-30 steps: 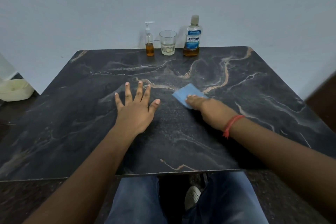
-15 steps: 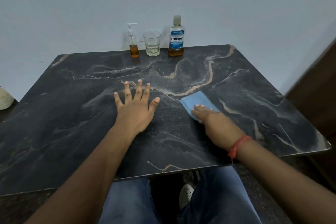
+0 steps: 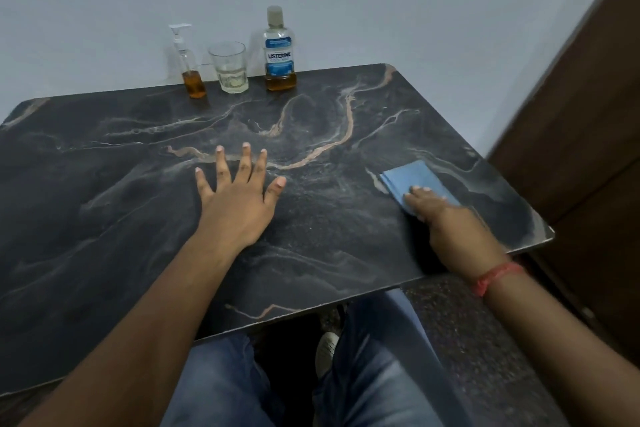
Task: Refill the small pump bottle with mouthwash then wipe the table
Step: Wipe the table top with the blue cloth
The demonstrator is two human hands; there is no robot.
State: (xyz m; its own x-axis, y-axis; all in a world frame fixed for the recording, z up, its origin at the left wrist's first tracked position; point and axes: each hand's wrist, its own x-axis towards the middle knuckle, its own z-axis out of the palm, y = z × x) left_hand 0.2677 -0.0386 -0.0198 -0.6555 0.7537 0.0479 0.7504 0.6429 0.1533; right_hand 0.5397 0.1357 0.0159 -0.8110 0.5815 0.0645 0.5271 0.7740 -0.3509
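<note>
A small clear pump bottle (image 3: pixel 191 73) with amber liquid in its bottom stands at the back edge of the dark marble table (image 3: pixel 121 184). Right of it stands the capped Listerine mouthwash bottle (image 3: pixel 280 55), amber liquid low inside. My right hand (image 3: pixel 446 218) presses a folded blue cloth (image 3: pixel 414 180) flat on the table near the right edge, with its fingers on the cloth's near part. My left hand (image 3: pixel 239 198) lies flat, fingers spread, on the middle of the table.
A clear drinking glass (image 3: pixel 229 68) stands between the two bottles. A pale wall runs behind the table. A brown wooden panel (image 3: pixel 581 135) stands close to the table's right edge. My knees in blue jeans (image 3: pixel 377 374) are below the front edge.
My right hand has slid the blue cloth rightward from the table's middle to near its right edge. The left hand stays flat in place. The view has turned right.
</note>
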